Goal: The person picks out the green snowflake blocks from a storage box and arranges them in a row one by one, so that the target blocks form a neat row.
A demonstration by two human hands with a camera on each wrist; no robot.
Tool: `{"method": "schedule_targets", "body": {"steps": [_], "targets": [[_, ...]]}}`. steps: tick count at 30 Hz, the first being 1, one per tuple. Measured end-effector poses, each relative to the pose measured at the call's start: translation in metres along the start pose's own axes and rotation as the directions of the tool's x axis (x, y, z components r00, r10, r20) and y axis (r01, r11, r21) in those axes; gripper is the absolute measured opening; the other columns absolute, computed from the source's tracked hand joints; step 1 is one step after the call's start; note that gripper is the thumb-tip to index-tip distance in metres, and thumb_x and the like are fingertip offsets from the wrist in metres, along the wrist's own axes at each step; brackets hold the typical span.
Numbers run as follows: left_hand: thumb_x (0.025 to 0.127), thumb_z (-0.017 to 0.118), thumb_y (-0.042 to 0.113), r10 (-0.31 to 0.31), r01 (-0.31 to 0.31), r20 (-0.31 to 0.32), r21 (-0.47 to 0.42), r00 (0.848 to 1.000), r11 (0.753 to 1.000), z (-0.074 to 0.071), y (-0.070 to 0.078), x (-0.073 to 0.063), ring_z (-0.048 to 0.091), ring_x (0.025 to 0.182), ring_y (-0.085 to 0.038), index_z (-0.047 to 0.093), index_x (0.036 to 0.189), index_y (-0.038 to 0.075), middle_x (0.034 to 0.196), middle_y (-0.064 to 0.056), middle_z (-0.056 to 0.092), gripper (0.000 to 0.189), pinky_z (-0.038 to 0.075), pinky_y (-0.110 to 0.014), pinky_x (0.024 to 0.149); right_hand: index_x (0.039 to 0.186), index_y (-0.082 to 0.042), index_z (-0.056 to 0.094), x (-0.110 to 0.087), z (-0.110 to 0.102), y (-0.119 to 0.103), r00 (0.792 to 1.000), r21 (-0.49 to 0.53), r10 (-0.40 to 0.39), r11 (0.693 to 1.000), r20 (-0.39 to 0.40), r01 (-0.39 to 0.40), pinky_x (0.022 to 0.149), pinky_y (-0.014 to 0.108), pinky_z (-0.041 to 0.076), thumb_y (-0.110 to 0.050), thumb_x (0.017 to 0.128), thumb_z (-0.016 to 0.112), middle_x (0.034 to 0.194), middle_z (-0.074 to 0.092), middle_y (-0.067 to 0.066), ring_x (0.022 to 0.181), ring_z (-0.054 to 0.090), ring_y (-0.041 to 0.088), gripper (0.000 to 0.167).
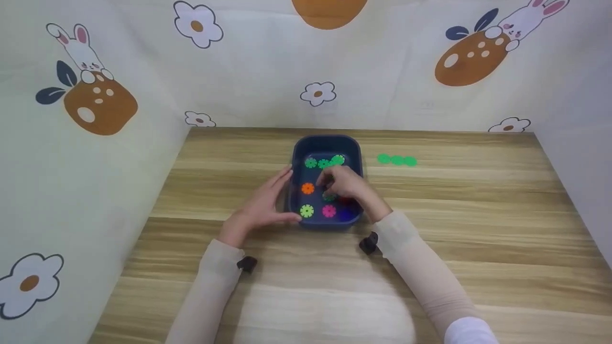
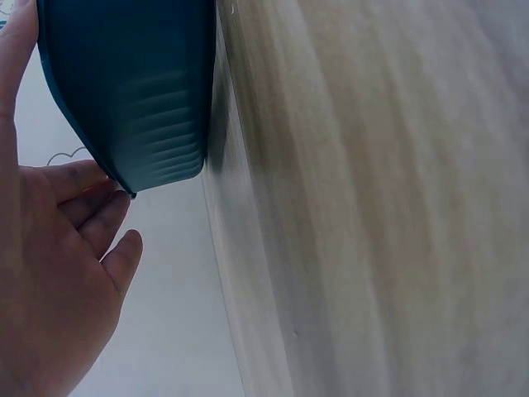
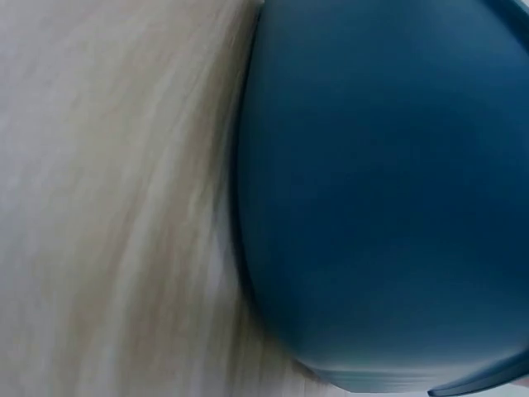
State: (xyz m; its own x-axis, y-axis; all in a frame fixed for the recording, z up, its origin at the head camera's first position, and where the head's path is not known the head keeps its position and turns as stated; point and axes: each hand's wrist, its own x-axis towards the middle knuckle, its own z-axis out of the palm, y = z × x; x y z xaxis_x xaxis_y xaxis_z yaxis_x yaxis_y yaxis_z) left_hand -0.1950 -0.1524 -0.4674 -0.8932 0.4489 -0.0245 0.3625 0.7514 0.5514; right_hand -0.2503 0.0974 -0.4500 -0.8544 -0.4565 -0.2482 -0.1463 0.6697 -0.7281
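A dark blue plastic bin (image 1: 325,226) holds several flat notched discs. My left hand (image 1: 260,203) rests against its left side, fingers extended along the rim and thumb at the near corner; in the left wrist view the fingertips touch the rim of the bin (image 2: 132,91). My right hand (image 1: 346,182) reaches into the bin with bent fingers pointing down, close over a dark green disc (image 1: 329,196). I cannot tell whether it pinches a disc. Around it lie an orange disc (image 1: 308,188), a yellow-green disc (image 1: 306,210), a pink disc (image 1: 329,210) and green discs (image 1: 311,163).
Right of the bin, three green discs (image 1: 397,160) lie in a joined row on the wooden table (image 1: 296,286). A printed cloth (image 1: 258,71) stands behind the table and along its sides. The bin's outer wall (image 3: 388,198) fills much of the right wrist view.
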Motion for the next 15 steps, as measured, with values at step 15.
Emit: {"method": "schedule_targets", "body": {"steps": [15], "targets": [[0.07, 0.075, 0.072, -0.011, 0.011, -0.006, -0.022, 1.0, 1.0, 0.0009, 0.0, -0.0006, 0.024, 0.154, -0.025, 0.018, 0.161, 0.024, 0.17, 0.006, 0.01, 0.118, 0.029, -0.053, 0.122, 0.106, -0.007, 0.075, 0.0037, 0.0088, 0.0052, 0.993, -0.186, -0.063, 0.979, 0.097, 0.08, 0.089, 0.036, 0.057, 0.003, 0.079, 0.077, 0.11, 0.07, 0.011, 0.096, 0.063, 0.022, 0.029]]}}
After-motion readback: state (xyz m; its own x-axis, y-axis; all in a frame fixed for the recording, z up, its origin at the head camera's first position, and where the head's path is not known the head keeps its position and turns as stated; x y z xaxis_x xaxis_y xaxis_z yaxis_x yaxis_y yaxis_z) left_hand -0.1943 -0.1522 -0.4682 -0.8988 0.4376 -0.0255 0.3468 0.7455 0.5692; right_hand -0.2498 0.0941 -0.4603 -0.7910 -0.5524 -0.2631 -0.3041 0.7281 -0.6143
